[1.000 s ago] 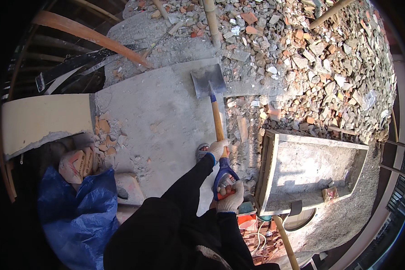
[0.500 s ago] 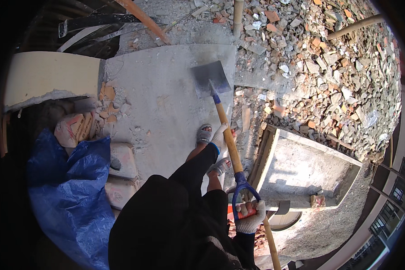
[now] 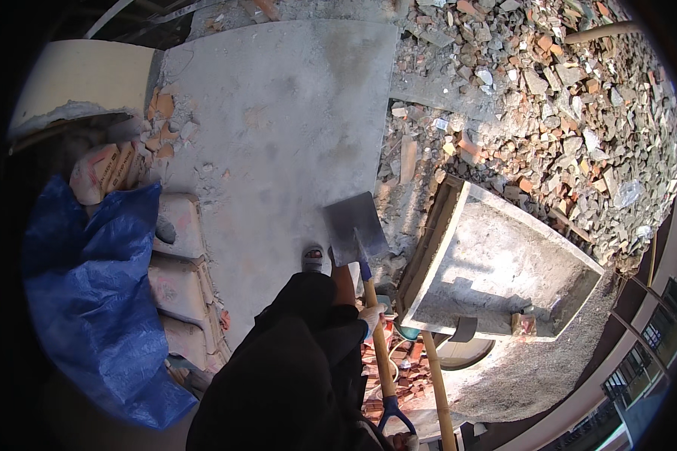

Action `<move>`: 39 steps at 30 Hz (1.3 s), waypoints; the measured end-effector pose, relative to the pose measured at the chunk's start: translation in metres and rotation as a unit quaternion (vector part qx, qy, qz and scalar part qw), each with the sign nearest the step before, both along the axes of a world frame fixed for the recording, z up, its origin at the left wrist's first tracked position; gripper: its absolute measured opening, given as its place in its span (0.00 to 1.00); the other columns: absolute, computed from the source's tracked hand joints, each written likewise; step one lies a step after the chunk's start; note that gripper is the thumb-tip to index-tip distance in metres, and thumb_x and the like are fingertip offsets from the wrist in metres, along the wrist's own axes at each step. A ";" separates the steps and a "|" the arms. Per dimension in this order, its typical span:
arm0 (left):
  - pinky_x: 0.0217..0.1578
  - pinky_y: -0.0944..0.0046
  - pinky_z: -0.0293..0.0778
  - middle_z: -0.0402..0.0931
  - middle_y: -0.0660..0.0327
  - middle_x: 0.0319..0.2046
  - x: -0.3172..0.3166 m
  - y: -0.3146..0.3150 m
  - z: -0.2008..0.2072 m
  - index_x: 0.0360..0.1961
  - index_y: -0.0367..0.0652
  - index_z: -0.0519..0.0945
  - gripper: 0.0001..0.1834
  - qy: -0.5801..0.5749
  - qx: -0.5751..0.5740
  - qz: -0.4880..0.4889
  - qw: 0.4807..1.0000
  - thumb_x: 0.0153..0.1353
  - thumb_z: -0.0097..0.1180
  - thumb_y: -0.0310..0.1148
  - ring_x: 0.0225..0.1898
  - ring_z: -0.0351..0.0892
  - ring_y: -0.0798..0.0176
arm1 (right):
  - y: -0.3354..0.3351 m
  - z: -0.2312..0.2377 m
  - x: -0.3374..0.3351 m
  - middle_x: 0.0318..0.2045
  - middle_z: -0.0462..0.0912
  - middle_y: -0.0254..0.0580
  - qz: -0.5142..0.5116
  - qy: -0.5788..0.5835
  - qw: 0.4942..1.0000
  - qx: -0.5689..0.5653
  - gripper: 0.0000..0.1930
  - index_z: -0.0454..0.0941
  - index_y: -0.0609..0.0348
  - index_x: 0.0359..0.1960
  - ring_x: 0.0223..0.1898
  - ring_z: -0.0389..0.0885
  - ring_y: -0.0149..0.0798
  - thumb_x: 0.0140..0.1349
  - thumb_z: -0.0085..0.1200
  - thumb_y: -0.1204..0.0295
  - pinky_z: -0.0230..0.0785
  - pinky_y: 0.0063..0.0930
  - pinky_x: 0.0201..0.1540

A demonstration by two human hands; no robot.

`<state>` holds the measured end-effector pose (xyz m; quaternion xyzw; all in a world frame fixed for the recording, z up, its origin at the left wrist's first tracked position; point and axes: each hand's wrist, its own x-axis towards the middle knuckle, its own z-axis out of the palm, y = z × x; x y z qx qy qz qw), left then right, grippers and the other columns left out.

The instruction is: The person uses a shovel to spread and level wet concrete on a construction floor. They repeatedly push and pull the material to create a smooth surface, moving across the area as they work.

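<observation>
A shovel with a dark square blade [image 3: 356,228], a wooden shaft [image 3: 382,361] and a blue D-shaped grip [image 3: 393,412] slants across the lower middle. The blade is above the grey concrete floor [image 3: 278,143], close by my sandalled foot [image 3: 313,258]; whether it touches the floor I cannot tell. Halfway up the shaft, my left hand [image 3: 370,317], in a pale glove, is closed around the wood. My right hand [image 3: 406,442] is at the D-shaped grip by the lower edge, partly cut off, with its fingers curled on it.
A shallow concrete-crusted trough [image 3: 496,263] lies to the right, beside a leaning wooden pole [image 3: 438,391]. Broken rubble [image 3: 557,113] heaps up behind it. On the left are stacked sacks [image 3: 177,289] and a blue tarp [image 3: 101,301]. Broken bricks [image 3: 410,379] lie near my right side.
The shovel has been drawn back toward me, its blade now close to my feet instead of farther out on the floor. Both hands have come back with it, and my view has shifted.
</observation>
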<state>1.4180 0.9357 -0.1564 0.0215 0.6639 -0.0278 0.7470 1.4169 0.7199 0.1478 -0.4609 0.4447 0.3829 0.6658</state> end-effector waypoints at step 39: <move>0.22 0.57 0.72 0.67 0.63 0.16 0.038 0.439 -0.196 0.20 0.47 0.70 0.14 -0.056 0.049 -0.114 0.991 0.58 0.60 0.37 0.16 0.70 0.62 | 0.381 -0.161 -0.010 0.12 0.61 0.27 -0.119 -0.025 0.988 0.092 0.09 0.72 0.46 0.24 0.11 0.58 0.32 0.64 0.48 0.65 0.65 0.36 0.25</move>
